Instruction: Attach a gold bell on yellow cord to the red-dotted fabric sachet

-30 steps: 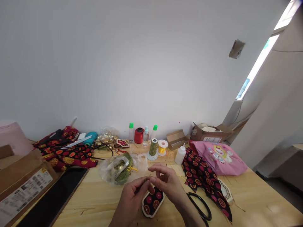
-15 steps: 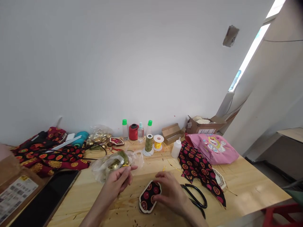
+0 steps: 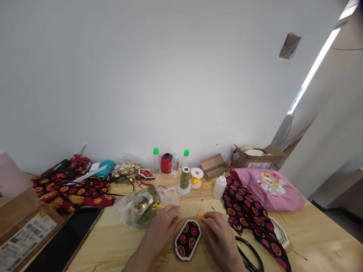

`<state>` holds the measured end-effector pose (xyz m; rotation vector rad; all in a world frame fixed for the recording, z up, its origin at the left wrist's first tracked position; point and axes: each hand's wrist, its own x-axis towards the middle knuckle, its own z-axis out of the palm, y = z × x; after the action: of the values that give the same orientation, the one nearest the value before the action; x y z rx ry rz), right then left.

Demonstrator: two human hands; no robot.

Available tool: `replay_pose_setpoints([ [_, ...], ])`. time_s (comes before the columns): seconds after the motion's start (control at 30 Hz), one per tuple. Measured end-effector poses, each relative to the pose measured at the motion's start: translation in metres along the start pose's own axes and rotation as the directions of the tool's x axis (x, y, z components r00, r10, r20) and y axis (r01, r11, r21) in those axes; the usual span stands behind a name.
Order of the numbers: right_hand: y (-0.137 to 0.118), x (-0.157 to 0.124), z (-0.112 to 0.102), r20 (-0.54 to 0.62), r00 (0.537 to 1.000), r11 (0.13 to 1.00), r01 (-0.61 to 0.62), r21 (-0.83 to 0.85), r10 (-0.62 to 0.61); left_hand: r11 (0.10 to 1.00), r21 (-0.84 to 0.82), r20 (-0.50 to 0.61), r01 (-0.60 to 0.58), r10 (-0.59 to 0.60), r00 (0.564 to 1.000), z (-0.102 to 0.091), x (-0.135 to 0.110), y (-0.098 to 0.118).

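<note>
A small oval piece covered in black fabric with red circles lies on the wooden table between my hands. My left hand rests flat to its left, fingers stretched toward a clear plastic bag of green thread and gold bits, touching its edge. My right hand lies just right of the oval piece, fingers loosely spread on the table and holding nothing. A short yellow cord lies just beyond the piece.
Black scissors lie by my right wrist, next to patterned fabric and a pink bag. Thread spools, small bottles and boxes line the wall. More fabric and a cardboard box sit at the left.
My hands came apart from a pinch above the oval piece. The left reached to the bag and now lies flat beside it; the right has settled on the table right of the piece.
</note>
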<state>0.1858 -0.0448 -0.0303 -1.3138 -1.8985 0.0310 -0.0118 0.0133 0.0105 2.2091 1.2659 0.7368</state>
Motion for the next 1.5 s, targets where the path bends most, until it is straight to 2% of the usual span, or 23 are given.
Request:
replay_pose_setpoints([
  [0.07, 0.001, -0.002, 0.001, -0.002, 1.0, 1.0, 0.014, 0.008, -0.014, 1.0, 0.026, -0.033, -0.008, 0.009, 0.999, -0.008, -0.001, 0.0],
  [0.13, 0.003, -0.003, 0.001, -0.008, 1.0, 0.999, 0.03, 0.01, -0.03, 0.997, 0.071, -0.098, 0.041, -0.034, 0.995, -0.021, -0.005, -0.011],
  [0.27, 0.005, -0.003, 0.001, 0.015, 0.998, 0.998, 0.065, 0.019, -0.066, 0.967, 0.22, -0.297, 0.128, -0.058, 0.953, -0.048, -0.02, -0.059],
  [0.33, 0.006, -0.002, 0.002, 0.021, 0.997, 0.997, 0.069, 0.026, -0.07, 0.95, 0.269, -0.335, 0.159, -0.062, 0.94, -0.057, -0.028, -0.082],
  [0.43, 0.007, -0.003, 0.005, 0.015, 0.998, 0.998, 0.061, 0.027, -0.061, 0.925, 0.323, -0.347, 0.198, -0.078, 0.934, -0.061, -0.03, -0.097],
  [0.7, 0.006, -0.003, 0.005, -0.006, 0.999, 0.999, 0.043, 0.012, -0.043, 0.906, 0.398, -0.189, 0.142, -0.07, 0.979, -0.055, -0.005, -0.085],
  [0.9, 0.006, -0.003, 0.004, 0.0, 0.999, 0.999, 0.051, 0.017, -0.051, 0.94, 0.286, -0.258, 0.188, -0.113, 0.959, -0.061, -0.016, -0.092],
  [1.03, -0.009, 0.009, 0.006, -0.022, 0.998, 0.998, 0.063, 0.029, -0.062, 0.962, 0.212, -0.273, 0.172, -0.111, 0.956, -0.059, -0.021, -0.092],
  [1.13, -0.034, 0.03, 0.015, 0.084, 0.993, 0.994, 0.083, 0.072, -0.089, 0.981, 0.103, -0.323, 0.166, -0.125, 0.938, -0.056, -0.019, -0.09],
  [1.2, -0.049, 0.048, 0.026, 0.216, 0.966, 0.988, 0.118, 0.104, -0.138, 0.984, -0.046, -0.371, 0.171, -0.176, 0.912, -0.056, -0.016, -0.09],
  [1.33, -0.064, 0.076, 0.055, 0.338, 0.923, 0.981, 0.145, 0.129, -0.181, 0.894, -0.404, -0.378, 0.194, -0.356, 0.855, -0.058, -0.009, -0.092],
  [1.4, -0.065, 0.083, 0.066, 0.38, 0.908, 0.983, 0.146, 0.111, -0.178, 0.874, -0.444, -0.374, 0.198, -0.381, 0.845, -0.06, -0.009, -0.093],
  [1.5, -0.06, 0.084, 0.073, 0.459, 0.88, 0.992, 0.128, 0.02, -0.123, 0.904, -0.376, -0.404, 0.203, -0.357, 0.842, -0.065, -0.013, -0.092],
])
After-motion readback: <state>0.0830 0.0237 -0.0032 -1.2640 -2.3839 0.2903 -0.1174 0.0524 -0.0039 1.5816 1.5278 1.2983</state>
